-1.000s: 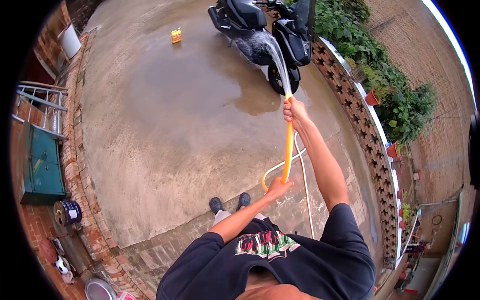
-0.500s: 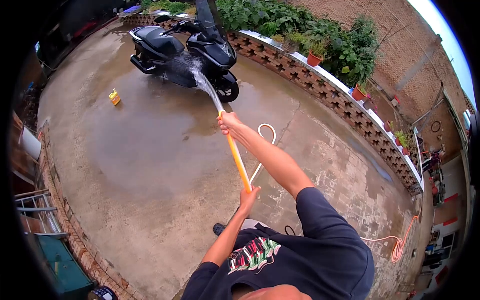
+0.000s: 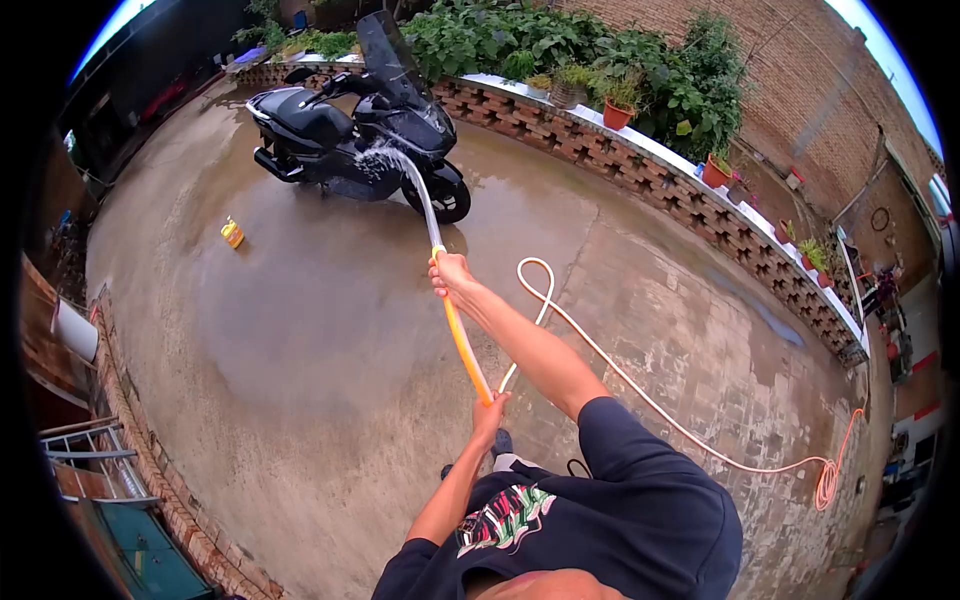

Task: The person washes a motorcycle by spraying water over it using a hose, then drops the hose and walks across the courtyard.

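Note:
My right hand [image 3: 452, 274] is wrapped round the orange-yellow hose [image 3: 464, 345] near its outlet, arm stretched forward. Lower down, close to my body, my left hand [image 3: 489, 416] grips the same hose. A stream of water [image 3: 425, 203] arcs from the outlet and splashes on the side of a black scooter [image 3: 365, 140], between its seat and front wheel. Behind my hands the hose loops on the ground and runs off to the right.
A yellow jug [image 3: 232, 233] stands on the wet concrete left of the scooter. A latticed brick wall [image 3: 640, 166] with potted plants [image 3: 617, 115] curves along the right. Coiled hose [image 3: 826, 484] lies at far right. A teal cabinet [image 3: 150, 555] and a ladder [image 3: 92, 452] are at lower left.
The view has turned to the right, so the scooter and jug appear further left. The water now strikes closer to the scooter's front. Both hands have kept hold of the hose.

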Action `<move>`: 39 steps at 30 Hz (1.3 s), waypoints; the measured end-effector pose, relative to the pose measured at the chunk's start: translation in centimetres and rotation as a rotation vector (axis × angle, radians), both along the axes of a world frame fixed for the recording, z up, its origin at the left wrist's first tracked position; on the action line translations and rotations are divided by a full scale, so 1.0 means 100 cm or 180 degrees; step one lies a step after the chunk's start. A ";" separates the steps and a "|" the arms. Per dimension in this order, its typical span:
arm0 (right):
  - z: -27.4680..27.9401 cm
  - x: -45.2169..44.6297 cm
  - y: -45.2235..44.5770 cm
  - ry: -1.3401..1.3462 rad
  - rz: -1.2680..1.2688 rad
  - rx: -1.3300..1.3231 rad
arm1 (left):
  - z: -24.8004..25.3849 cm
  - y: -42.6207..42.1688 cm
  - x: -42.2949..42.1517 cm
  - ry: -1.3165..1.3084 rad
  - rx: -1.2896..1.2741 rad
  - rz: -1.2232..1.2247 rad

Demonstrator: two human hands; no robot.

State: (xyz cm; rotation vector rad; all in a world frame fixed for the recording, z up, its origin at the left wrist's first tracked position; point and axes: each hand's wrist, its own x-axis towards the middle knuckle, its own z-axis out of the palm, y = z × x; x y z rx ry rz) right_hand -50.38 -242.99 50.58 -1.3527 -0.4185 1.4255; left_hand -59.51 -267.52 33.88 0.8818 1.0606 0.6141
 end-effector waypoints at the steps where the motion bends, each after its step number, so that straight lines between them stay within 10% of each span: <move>1: -0.007 0.007 0.000 0.0070 0.0194 -0.0074 | 0.006 -0.001 0.002 -0.0007 0.0049 -0.0047; 39: 0.012 0.111 -0.013 0.0228 0.0469 0.0333 | 0.009 0.007 0.107 0.0437 -0.0217 -0.0099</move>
